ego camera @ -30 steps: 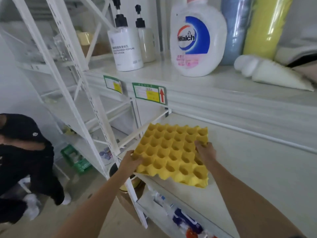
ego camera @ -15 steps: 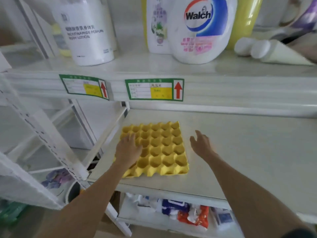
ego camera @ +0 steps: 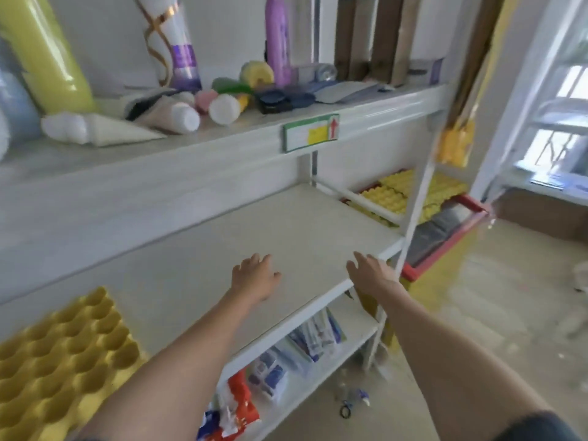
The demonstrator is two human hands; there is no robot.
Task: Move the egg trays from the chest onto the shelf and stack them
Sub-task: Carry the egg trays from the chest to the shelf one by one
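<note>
so the step in hand looks like the trip back for another load. starting at the far left, one yellow egg tray (ego camera: pixel 63 361) lies flat on the middle shelf (ego camera: pixel 286 224), cups up, near the shelf's front edge and partly cut off by the frame; nothing is stacked on it yet, as far as can be seen.

moving right, the left hand (ego camera: pixel 253 276) hovers over bare shelf board, fingers loosely spread and holding nothing; whether it brushes the surface is hard to tell through the blur. it sits well apart from the tray.

further right, the right hand (ego camera: pixel 370 273) is out at the shelf's front edge near the white upright post (ego camera: pixel 413 198), fingers likewise relaxed and apart, empty.

beyond the post, at the right, the red-rimmed chest (ego camera: pixel 445 249) stands on the floor just past the shelf's end, with more yellow trays (ego camera: pixel 394 194) piled in it, seen partly through the shelf frame.

the next move, by my reckoning, calls for both hands to go past the post to the chest, take one tray by opposite edges, and bring it back level so its cups nest squarely onto the tray already shelved. the post stands between hands and chest, so the reach has to go around it.
</note>
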